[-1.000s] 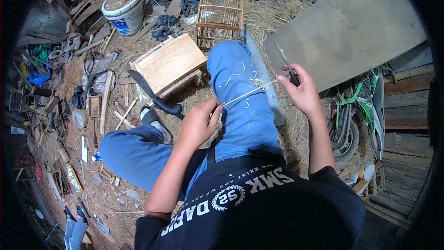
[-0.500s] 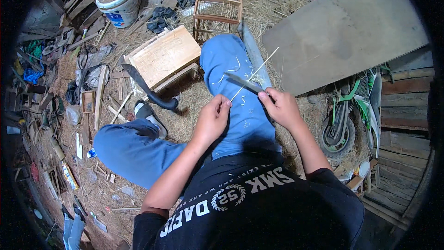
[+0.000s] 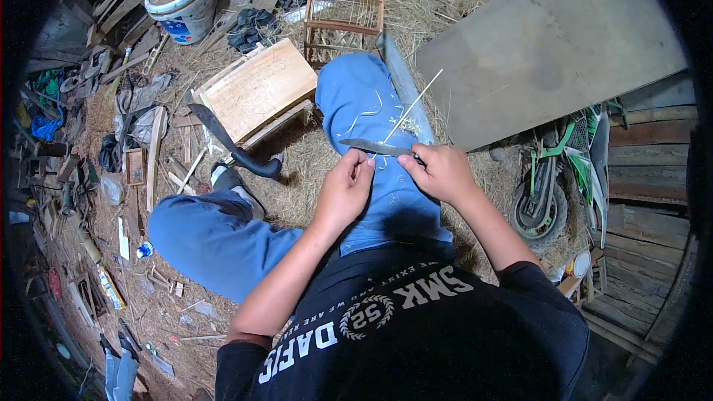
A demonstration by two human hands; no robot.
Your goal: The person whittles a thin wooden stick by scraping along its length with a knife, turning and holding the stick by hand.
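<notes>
Pinched in the fingers of my left hand (image 3: 347,187) is the near end of a thin pale wooden stick (image 3: 414,104), which slants up and to the right over my thigh. My right hand (image 3: 443,171) is closed around the handle of a knife (image 3: 369,146). The blade points left and lies across the stick, just beyond my left fingertips. Curled shavings (image 3: 369,109) are scattered on my blue trouser leg. The knife's handle is mostly hidden in my right hand.
A machete with a dark curved handle (image 3: 236,150) leans by a wooden box (image 3: 260,93) at left. Beyond my knee stands a small wooden cage (image 3: 344,4). A large board (image 3: 553,44) and a green motorbike (image 3: 553,178) are at right; a white bucket (image 3: 180,1) stands far left.
My right hand has drawn the knife nearer along the stick, and the blade now lies close to my left fingers. My left hand keeps its pinch. The whole view has shifted slightly.
</notes>
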